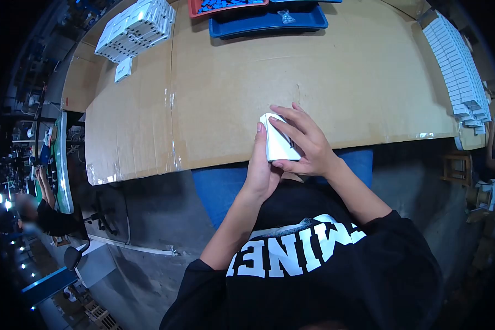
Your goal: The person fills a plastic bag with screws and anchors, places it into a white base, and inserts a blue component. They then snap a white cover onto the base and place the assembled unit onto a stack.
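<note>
A small white box (279, 142) is held between my two hands, above the near edge of the cardboard-covered table. My left hand (262, 168) wraps its left side, with the thumb laid along the edge. On the other side my right hand (309, 142) grips the box, its fingers over the upper face and its thumb at the lower end. A small dark mark shows on the box beside the right fingers. Part of the box's right side is hidden by that hand.
White boxes stand stacked (135, 30) at the back left, with a single white box (124, 70) before them. Another white stack (457, 69) lines the right edge. A blue tray (247, 30) holds a clear bag; a red tray (195, 10) holds blue pieces. A person sits far left.
</note>
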Available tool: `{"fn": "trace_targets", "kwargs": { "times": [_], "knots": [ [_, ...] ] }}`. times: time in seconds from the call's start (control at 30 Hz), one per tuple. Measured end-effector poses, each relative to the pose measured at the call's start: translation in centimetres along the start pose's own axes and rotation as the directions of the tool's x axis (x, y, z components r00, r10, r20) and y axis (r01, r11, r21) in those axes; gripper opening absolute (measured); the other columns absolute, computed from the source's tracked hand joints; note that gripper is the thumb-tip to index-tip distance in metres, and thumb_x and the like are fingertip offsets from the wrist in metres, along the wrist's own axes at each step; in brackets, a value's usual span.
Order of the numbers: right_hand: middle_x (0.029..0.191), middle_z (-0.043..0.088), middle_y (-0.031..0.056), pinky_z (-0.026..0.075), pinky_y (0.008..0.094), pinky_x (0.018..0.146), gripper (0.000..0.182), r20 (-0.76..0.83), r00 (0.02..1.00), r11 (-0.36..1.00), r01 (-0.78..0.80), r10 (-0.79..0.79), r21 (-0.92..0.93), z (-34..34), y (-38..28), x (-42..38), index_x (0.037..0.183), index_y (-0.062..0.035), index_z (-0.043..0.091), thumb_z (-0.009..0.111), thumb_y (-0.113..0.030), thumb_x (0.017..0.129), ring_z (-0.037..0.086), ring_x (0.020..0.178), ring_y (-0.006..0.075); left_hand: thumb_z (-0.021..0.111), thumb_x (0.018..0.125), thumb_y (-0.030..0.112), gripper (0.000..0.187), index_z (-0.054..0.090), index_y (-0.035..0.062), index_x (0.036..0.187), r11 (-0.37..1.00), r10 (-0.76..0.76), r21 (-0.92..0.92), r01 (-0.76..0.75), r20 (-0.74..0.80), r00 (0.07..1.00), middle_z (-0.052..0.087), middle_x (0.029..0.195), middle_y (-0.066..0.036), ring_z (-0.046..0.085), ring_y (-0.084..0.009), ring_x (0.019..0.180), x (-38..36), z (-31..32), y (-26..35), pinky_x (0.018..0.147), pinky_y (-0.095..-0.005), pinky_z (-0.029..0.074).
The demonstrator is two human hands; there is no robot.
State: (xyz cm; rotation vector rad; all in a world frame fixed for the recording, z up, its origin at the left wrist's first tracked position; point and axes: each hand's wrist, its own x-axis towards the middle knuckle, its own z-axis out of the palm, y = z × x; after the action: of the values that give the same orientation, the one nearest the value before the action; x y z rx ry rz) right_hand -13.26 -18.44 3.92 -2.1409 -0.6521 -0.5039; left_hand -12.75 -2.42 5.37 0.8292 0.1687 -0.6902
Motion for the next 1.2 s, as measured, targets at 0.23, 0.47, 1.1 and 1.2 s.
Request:
{"fn": "trace_targets", "kwargs": {
  "times": [0.23, 0.47, 1.1, 1.2],
  "knots": [
    [0.137, 0.062, 0.0279, 0.050, 0.0525, 0.107, 0.073, -0.176, 0.975, 0.990, 0.138, -0.139, -0.017, 0.7, 0.5, 0.1, 0.131, 0.0073, 0.064, 0.081, -0.044, 0.082, 0.063, 0.126, 0.0448, 0.031, 0.108, 0.064, 0.071, 0.041, 0.0066, 0.150, 0.999, 0.000, 0.052, -0.003, 0.058, 0.998, 0.058, 0.135, -0.014, 0.060, -0.0244, 0.124, -0.2, 0.2, 0.4, 0.103, -0.0390, 0.052],
    [0.136, 0.061, 0.0315, 0.052, 0.0477, 0.104, 0.070, -0.210, 0.972, 0.987, 0.131, -0.109, 0.089, 1.4, 0.6, -0.4, 0.132, 0.0092, 0.063, 0.077, -0.044, 0.088, 0.064, 0.125, 0.0439, 0.034, 0.107, 0.066, 0.073, 0.045, 0.0074, 0.150, 0.996, -0.065, 0.058, 0.063, 0.039, 0.997, 0.058, 0.139, -0.012, 0.059, -0.0231, 0.128, 0.0, -0.8, 0.5, 0.106, -0.0385, 0.049],
    [0.149, 0.055, 0.0230, 0.053, 0.0407, 0.104, 0.051, 0.014, 0.985, 0.978, -0.172, 0.171, 0.121, 2.6, 0.5, -1.1, 0.147, 0.0012, 0.053, 0.062, -0.014, 0.099, 0.063, 0.126, 0.0382, 0.037, 0.110, 0.054, 0.062, 0.044, 0.0040, 0.145, 0.902, 0.278, 0.374, -0.218, -0.115, 0.954, 0.056, 0.130, -0.011, 0.057, -0.0180, 0.119, 2.0, -3.2, -1.1, 0.101, -0.0355, 0.049],
    [0.142, 0.060, 0.0258, 0.058, 0.0407, 0.094, 0.050, 0.001, 0.987, 0.979, -0.162, 0.163, 0.121, 3.1, 0.6, -1.4, 0.150, 0.0020, 0.050, 0.057, -0.012, 0.102, 0.070, 0.113, 0.0381, 0.037, 0.111, 0.051, 0.059, 0.045, 0.0025, 0.144, 0.801, 0.426, 0.517, -0.301, -0.139, 0.894, 0.056, 0.128, -0.010, 0.054, -0.0181, 0.119, 2.3, -2.4, -1.6, 0.102, -0.0348, 0.045]
  ]
}}
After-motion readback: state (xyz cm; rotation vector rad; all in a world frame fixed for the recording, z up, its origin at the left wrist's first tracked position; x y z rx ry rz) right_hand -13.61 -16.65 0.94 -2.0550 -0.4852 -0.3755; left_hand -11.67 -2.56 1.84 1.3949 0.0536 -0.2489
